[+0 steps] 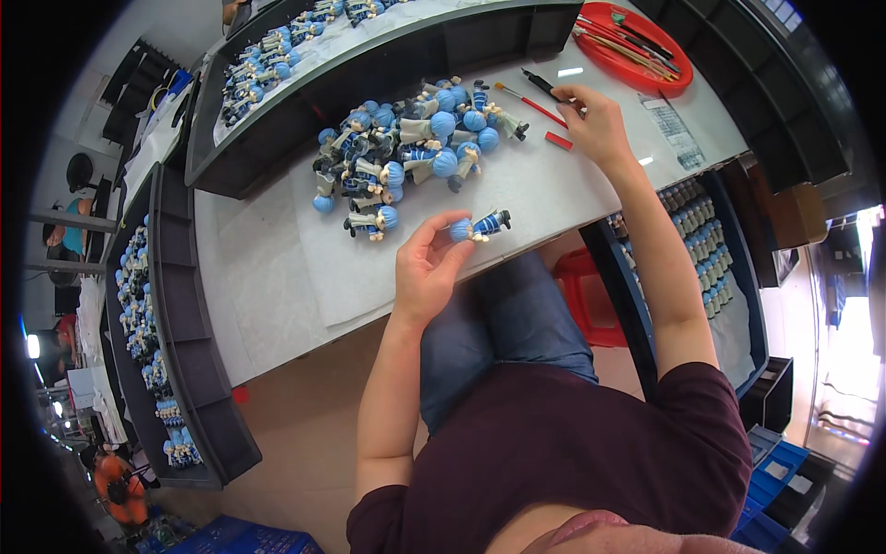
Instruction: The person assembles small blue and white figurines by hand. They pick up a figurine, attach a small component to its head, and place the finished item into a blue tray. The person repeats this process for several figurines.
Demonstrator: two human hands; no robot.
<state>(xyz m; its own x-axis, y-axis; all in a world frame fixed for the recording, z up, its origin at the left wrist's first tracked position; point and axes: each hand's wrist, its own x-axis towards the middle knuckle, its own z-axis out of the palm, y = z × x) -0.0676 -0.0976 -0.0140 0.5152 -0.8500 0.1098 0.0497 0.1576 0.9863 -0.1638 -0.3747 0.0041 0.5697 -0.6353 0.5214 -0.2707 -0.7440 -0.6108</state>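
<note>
Head view. The left hand [426, 270] is raised over the near edge of the white table [258, 305], palm turned toward the camera, with thumb and fingertips pressed together on a small figurine [478, 226]. The pinch closes on the figurine's round blue head; its dark blue and white body sticks out to the right of the fingers, lying roughly level and clear of the palm. The figurine is thus held at the fingertips, above the table edge and over the person's lap.

The right hand [595, 125] is stretched far and to the right, resting on the table with its fingers curled around the end of a thin red-handled brush [533, 104]. Whether the fingers actually clamp the brush cannot be told from this angle. A second, black-handled brush [539, 83] lies just beyond it, and a small red block [558, 140] lies just left of the wrist.

A heap of similar blue-headed figurines [406, 152] lies on the table between the two hands and farther away. A red round tray [678, 78] holding more brushes sits at the far right. Dark trays [198, 369] with rows of figurines stand to the left, at the far side and to the right of the table.
</note>
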